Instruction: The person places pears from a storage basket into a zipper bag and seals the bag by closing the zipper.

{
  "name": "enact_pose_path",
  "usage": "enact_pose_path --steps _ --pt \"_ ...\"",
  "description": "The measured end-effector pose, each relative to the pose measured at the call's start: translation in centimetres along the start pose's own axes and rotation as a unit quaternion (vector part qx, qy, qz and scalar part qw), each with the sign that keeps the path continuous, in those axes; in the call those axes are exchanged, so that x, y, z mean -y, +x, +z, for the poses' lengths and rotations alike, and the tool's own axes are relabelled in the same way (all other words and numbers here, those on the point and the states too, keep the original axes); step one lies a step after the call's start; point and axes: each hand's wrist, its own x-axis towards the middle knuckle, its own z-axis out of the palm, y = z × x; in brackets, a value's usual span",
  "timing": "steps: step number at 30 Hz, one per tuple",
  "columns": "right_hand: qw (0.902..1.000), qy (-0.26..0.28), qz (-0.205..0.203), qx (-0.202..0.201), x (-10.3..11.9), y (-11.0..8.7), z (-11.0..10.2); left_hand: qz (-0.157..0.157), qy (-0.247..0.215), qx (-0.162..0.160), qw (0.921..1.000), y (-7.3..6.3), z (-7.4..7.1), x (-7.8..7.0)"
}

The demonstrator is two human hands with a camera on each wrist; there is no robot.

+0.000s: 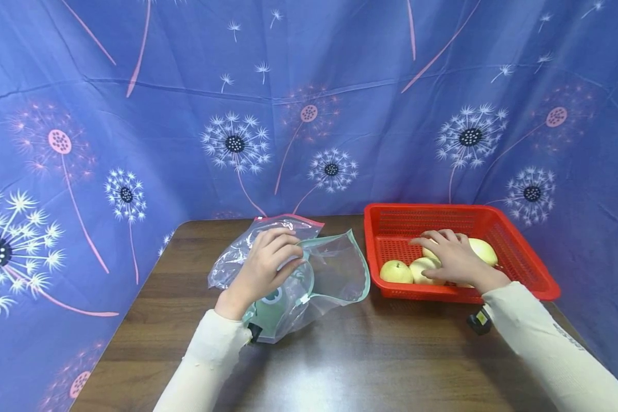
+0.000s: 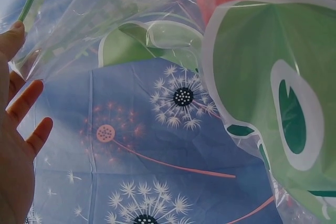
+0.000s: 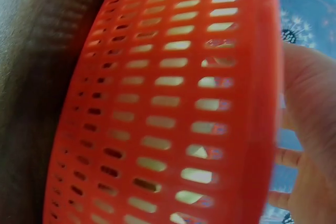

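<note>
In the head view, my left hand (image 1: 269, 264) holds a clear zip bag (image 1: 340, 269) with a green edge and a green cartoon print. Thumb and fingers pinch its rim in the left wrist view, the other fingers loosely spread; the bag's mouth gapes towards the right. My right hand (image 1: 453, 257) is over the red basket (image 1: 535, 269), fingers spread above several pale yellow-green round fruits (image 1: 396, 272). Whether its fingertips touch a fruit cannot be told. The right wrist view shows mostly the slotted basket wall (image 3: 168, 103), with part of the hand beyond the rim.
A second clear bag (image 1: 232, 263) with a red zip edge lies behind the left hand. Both bags and the basket are on a brown wooden table (image 1: 340, 366). A blue dandelion-print cloth (image 1: 391, 114) hangs behind the table and along its sides.
</note>
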Motion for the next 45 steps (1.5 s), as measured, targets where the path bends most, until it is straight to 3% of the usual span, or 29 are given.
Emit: enact_pose_path --steps 10,25,45 --pt "0.9992 -0.007 0.012 0.037 -1.3 -0.1 1.8 -0.006 0.0 -0.003 1.0 -0.1 -0.1 0.3" --pt "0.9988 -0.025 0.005 0.04 -2.1 0.0 3.9 -0.005 -0.004 -0.001 1.0 -0.2 0.3 0.4" --pt "0.9994 -0.014 0.026 0.016 -1.8 0.5 3.0 -0.008 -0.005 0.004 0.9999 -0.4 0.4 0.4"
